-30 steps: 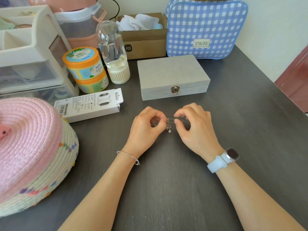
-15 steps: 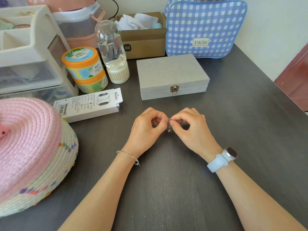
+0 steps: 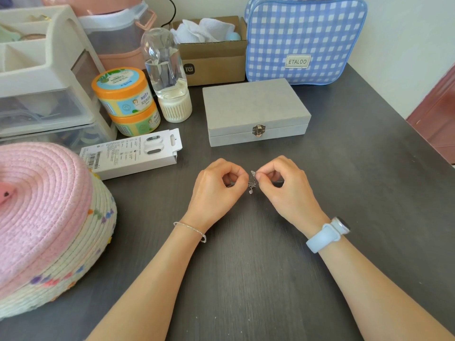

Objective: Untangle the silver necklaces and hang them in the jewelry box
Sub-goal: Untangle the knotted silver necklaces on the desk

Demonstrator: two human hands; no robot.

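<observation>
Head view, table [image 3: 357, 193]: dark wood grain, spanning nearly everything.
Forearms: both entering from 6 o'clock, angled inward, wrists meeting just above centre.
Left hand [image 3: 216, 187]: knuckles up, fingers curled in, thumb and fingertips pinching the chain at its right edge; thin bracelet [image 3: 190, 231] on the wrist.
Right hand [image 3: 285, 188]: knuckles up, fingers curled in, thumb and forefinger pinching the chain at its left edge; pale blue watch [image 3: 328, 235] on the wrist.
Silver necklaces [image 3: 252, 182]: small tangled bunch between the two pinches, at centre, a short bit with a bead dangling toward 6 o'clock just above the table; a further bit showing under the left hand's curled fingers.
Jewelry box [image 3: 256, 112]: grey, lid closed, clasp facing the hands, at 12 o'clock of them, well apart.
Gingham bag [image 3: 305, 38]: blue and white, upright at 1 o'clock behind the jewelry box.
Woven basket [image 3: 46, 217]: pink lid on, at 9 o'clock.
Drawer organiser [image 3: 41, 77]: white, at 10 o'clock, contents unclear.
Cardboard box [image 3: 214, 60]: open, at 12 o'clock, white cloth inside.
Orange-lidded tubs [image 3: 125, 99]: two, stacked, at 11 o'clock.
Clear bottle [image 3: 170, 77]: upright, just beside the tubs.
White carton [image 3: 133, 153]: flat, at 10 o'clock of the left hand.
</observation>
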